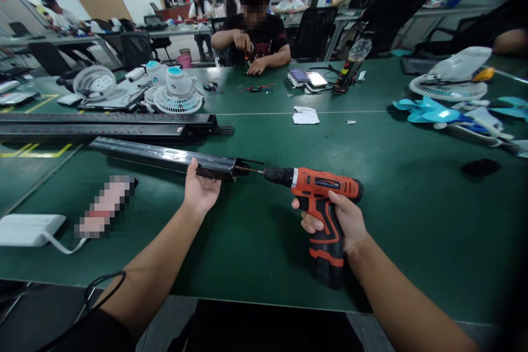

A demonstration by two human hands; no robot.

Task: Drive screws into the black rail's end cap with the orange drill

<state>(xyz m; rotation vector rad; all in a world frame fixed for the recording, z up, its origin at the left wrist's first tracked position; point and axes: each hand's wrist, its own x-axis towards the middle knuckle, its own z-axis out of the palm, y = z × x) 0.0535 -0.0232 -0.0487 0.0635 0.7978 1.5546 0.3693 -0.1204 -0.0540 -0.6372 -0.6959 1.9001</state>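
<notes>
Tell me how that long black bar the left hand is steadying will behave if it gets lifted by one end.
The long black bar looks like rigid metal, so it should stay straight rather than droop. Its length suggests the far end would swing and feel heavy from the left hand. Its glossy faces may be slippery, though the flat sides should keep it from rolling.

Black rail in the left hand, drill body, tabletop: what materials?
Black rail: looks like painted or anodised metal; glossy streaks, crisp folded edges.
Drill: moulded plastic, orange shell with matt black grip, possibly rubbery; dark chuck, material unclear.
Tabletop: matt green mat, likely rubber or vinyl; soft, low glare.
Left hand steadies the rail; right hand grips the drill.
</notes>
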